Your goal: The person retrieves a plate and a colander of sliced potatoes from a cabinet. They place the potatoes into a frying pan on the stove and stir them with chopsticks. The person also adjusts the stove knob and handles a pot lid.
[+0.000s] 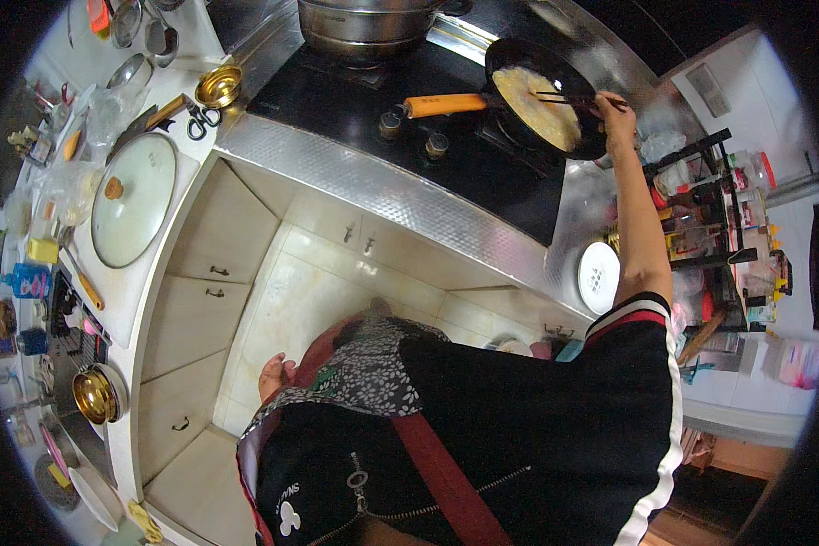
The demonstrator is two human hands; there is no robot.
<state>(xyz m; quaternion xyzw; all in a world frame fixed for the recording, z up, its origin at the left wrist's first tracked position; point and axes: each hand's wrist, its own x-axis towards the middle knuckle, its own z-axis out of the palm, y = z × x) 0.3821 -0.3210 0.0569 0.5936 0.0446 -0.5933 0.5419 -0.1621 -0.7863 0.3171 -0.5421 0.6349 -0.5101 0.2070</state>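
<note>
My right hand (615,117) grips dark chopsticks (565,101), their tips in a spread of yellow, egg-like food (539,117). This food lies in a black wok (590,140) on the right side of the black glass cooktop (355,123). The wok's wooden handle (447,104) points left, over the two control knobs. Low at my side, my left hand (277,375) hangs beside the patterned apron (375,372). Its fingers are loosely curled, and I see nothing in it.
A steel pot (368,24) stands on the cooktop's far-left part. Left on the counter are a glass lid (136,205), scissors (203,123), a knife (157,117) and a gold-coloured bowl (218,85). To the right are a white plate (598,278) and a rack (734,205) of jars.
</note>
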